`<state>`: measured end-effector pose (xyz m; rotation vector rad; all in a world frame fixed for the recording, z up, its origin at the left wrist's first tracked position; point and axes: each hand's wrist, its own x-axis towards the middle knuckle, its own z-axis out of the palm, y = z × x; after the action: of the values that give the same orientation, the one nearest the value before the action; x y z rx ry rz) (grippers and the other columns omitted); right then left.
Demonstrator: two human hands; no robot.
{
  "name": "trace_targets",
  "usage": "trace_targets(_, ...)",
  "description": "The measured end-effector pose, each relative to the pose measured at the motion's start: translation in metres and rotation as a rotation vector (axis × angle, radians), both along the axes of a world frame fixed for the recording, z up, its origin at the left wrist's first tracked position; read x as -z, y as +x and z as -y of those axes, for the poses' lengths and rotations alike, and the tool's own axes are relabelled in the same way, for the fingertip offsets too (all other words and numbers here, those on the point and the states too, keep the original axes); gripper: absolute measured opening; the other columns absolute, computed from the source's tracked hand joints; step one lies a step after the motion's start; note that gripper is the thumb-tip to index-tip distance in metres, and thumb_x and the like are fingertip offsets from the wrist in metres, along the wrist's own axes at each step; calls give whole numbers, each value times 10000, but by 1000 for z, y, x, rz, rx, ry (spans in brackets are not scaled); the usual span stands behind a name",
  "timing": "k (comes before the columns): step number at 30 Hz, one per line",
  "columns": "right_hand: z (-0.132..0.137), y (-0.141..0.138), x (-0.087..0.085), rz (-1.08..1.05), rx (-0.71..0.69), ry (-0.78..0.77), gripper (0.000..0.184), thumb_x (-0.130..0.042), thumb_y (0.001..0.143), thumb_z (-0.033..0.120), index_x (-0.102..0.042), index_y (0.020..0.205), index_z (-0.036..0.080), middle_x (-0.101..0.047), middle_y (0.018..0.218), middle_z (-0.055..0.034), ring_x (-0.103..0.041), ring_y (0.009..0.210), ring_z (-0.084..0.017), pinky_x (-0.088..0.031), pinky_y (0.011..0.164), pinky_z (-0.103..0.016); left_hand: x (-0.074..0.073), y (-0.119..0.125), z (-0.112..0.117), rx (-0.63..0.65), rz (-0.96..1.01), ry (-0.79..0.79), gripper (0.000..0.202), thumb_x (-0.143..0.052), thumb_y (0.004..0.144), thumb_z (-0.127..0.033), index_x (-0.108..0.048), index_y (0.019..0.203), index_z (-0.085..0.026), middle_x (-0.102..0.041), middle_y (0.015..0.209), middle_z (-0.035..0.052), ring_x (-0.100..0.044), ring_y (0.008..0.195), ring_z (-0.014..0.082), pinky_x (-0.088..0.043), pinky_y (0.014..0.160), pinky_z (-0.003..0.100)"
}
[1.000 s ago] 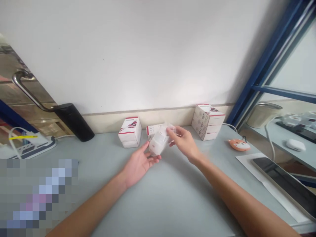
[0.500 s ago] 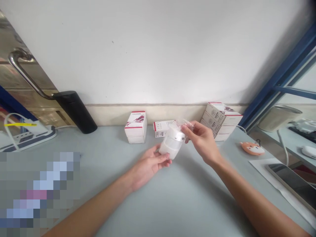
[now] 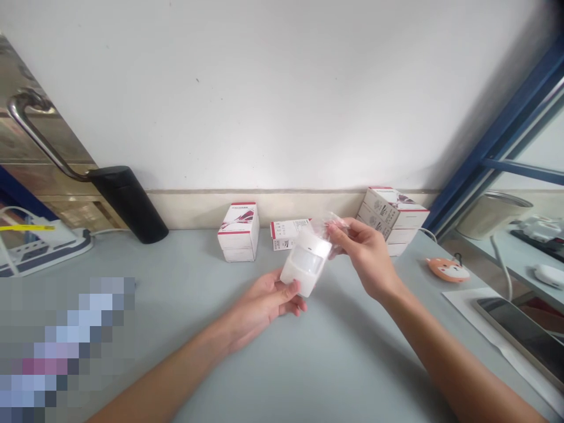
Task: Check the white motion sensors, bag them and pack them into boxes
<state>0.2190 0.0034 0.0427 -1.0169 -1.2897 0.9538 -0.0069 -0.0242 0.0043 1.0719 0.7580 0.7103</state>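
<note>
A white motion sensor (image 3: 306, 261) with a shiny window across its middle is held tilted above the table. My left hand (image 3: 268, 299) grips its lower end, thumb on the front and fingers behind. At its upper right, my right hand (image 3: 363, 249) pinches a clear plastic bag (image 3: 328, 226), which is crumpled beside the top of the sensor. Whether the bag still touches the sensor is hard to make out. Behind the sensor lies a small white and red box (image 3: 282, 235), partly covered by it.
A white and red box (image 3: 238, 235) stands left of centre, and a stack of similar boxes (image 3: 392, 217) is at the right by the wall. Further out are a black bottle (image 3: 132, 202), a power strip (image 3: 53, 252), an orange animal-faced pouch (image 3: 447, 270) and a phone (image 3: 520, 335) on paper.
The sensor's upper part is now barer, with the clear bag bunched in my right hand at its upper right. My left hand keeps hold of the sensor. The view has shifted slightly.
</note>
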Motion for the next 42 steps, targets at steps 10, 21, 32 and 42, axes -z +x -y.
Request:
trace_targets(10, 3, 4, -3, -70, -129, 1, 272, -781, 889, 478, -755, 948, 213, -696, 806, -27, -585, 664, -152, -489, 603, -303, 0, -1, -1, 69, 59, -5, 501, -768, 906, -502, -667, 1281, -185, -703, 1167, 145, -659, 872, 173, -495, 883, 360)
trace_targets(21, -19, 24, 4, -382, 344, 8, 284, -847, 763, 326, -640, 950, 273, -695, 966, -8, -696, 840, -194, -598, 676, -310, -6, -8, 2, 117, 24, -54, 448, -864, 823, -336, -652, 1188, -188, -740, 1127, 136, -728, 837, 235, -521, 803, 390)
trace_targets(32, -26, 12, 27, -445, 39, -315, 256, -703, 884, 434, -690, 1074, 263, -692, 1344, -90, -641, 1330, -292, -562, 1129, -458, 1, -6, 0, -64, 211, -182, 369, -732, 892, -274, -623, 1218, -139, -736, 1059, 155, -744, 940, 323, -518, 866, 445)
trace_targets(42, -8, -3, 25, 268, 51, -100, 414, -570, 981, 592, -725, 1150, 246, -720, 1025, -55, -645, 822, -201, -530, 806, -365, -3, -3, -1, -58, 314, -177, 566, -422, 1041, -562, -582, 1395, -151, -713, 1244, 211, -724, 941, 342, -468, 827, 429)
